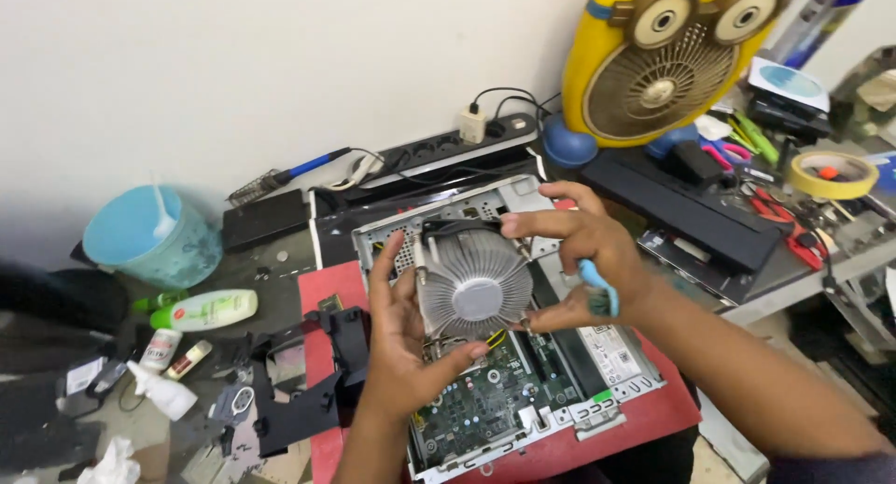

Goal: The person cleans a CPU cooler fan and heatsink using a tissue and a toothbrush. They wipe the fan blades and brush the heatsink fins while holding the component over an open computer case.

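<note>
A round finned metal heatsink (474, 295) is held between both my hands above an open small computer case (523, 419) with a green circuit board inside. My left hand (401, 339) cups the heatsink's left and lower edge. My right hand (583, 255) grips its top and right side with thumb and fingers, and a light blue tool handle (597, 286) is tucked in that palm. The case lies on a red mat (644, 419).
A black plastic shroud (313, 391) lies left of the case. Bottles (205, 308), a blue tub (154, 234) and small parts sit at left. A power strip (448, 148), a yellow cartoon fan (667, 59), tape roll (833, 174) and tools crowd the back and right.
</note>
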